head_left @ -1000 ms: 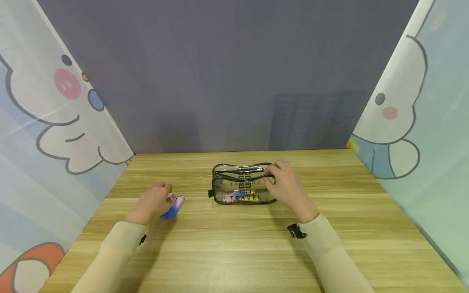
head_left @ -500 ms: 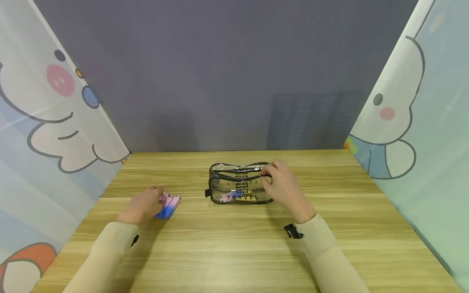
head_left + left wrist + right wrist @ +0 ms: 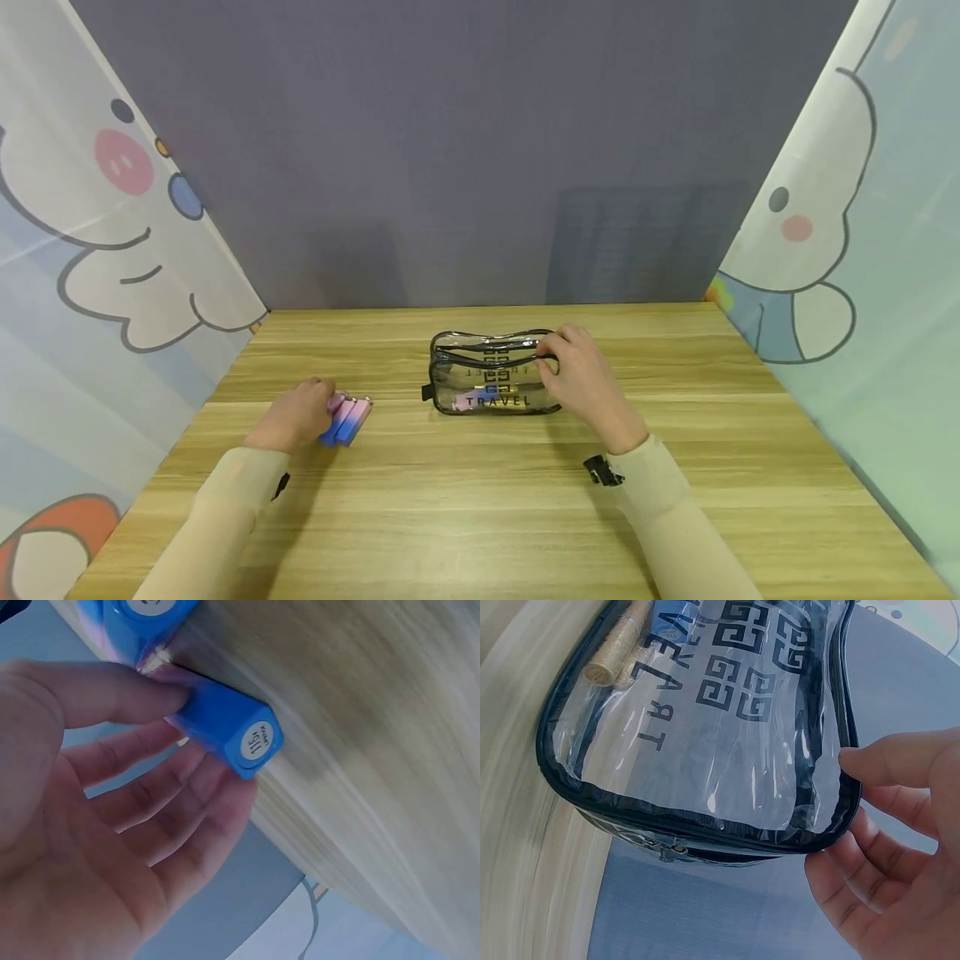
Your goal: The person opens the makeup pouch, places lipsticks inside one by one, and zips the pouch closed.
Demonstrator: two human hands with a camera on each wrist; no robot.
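Glossy blue faceted stick with a round white end label (image 3: 232,724): I place it at the left of the wood-grain table (image 3: 450,517), in the person's bare left hand (image 3: 294,414). Grip there reads as a pinch, thumb on one flank, fingers against the other, presumably because a slim body suits a two-sided hold. Whether it is clear of the surface I cannot tell. Pink-to-blue gradient sticks (image 3: 354,422) lie side by side just right of that hand; I take the row as laid for easy single picking. Farther right, the clear plastic pouch with black piping and TRAVEL lettering (image 3: 497,371) sits upright, its top apparently parted. The bare right hand (image 3: 585,383) pinches the piping at its right end, thumb against fingers, which I judge steadies light, floppy walls. Count: one pouch; one stick pinched, two lying loose beside it as best I can separate them; inside the pouch, one pink-and-blue stick (image 3: 471,401) and at least one gold tube (image 3: 604,667), perhaps two, lettering and glare confusing my tally. One black fabric tab (image 3: 427,392) at the pouch's left end.
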